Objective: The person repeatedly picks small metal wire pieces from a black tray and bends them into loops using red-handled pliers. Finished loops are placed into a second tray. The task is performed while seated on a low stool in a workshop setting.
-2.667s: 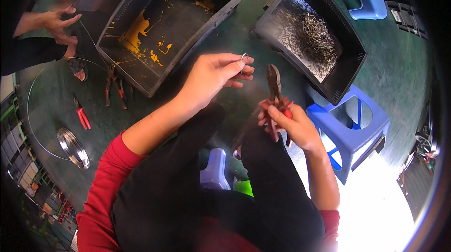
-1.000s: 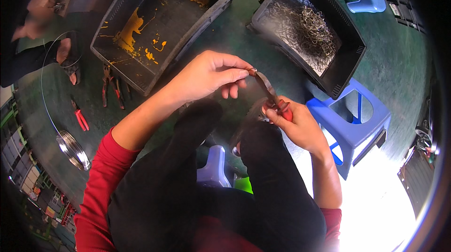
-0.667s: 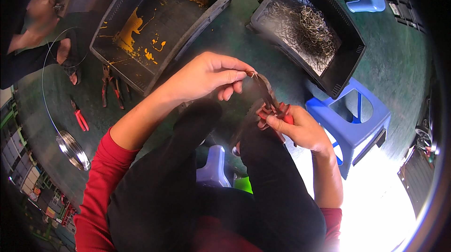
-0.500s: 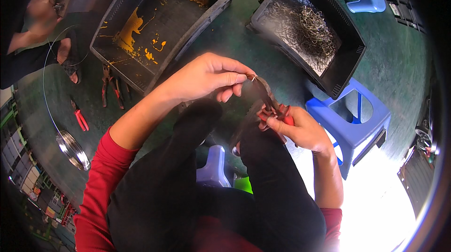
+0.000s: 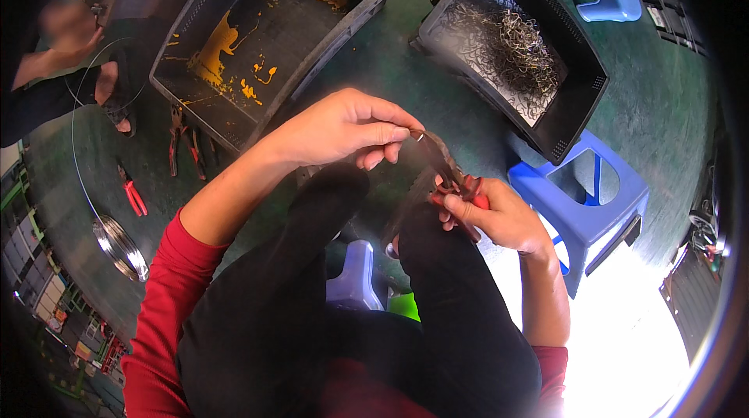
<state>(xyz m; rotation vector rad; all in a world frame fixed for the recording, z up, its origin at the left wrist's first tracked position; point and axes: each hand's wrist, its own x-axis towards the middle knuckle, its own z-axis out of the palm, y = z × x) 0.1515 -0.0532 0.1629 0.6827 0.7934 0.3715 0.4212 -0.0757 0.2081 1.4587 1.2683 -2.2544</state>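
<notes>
My right hand (image 5: 490, 214) grips red-handled pliers (image 5: 441, 162) above my right knee. Their dark jaws point up and left, toward my other hand. The fingertips of my left hand (image 5: 360, 133) are pinched around a small piece of wire (image 5: 420, 137), whose bright end shows beside the tip of the jaws. Most of that piece is hidden by my fingers. Whether the jaws touch the wire is too small to tell.
A black crate (image 5: 349, 42) with yellow stains stands ahead on the left. Another black crate (image 5: 581, 98) holds a heap of bent wire pieces (image 5: 521, 47), beside a blue stool (image 5: 620, 184). Pliers (image 5: 133, 196) and a wire coil (image 5: 118, 248) lie left, near another person's hand (image 5: 74, 47).
The pliers' jaws have spread wider and shifted slightly near my left fingertips. My right fingers have loosened around the handles. At the far left, the other person's hand has moved.
</notes>
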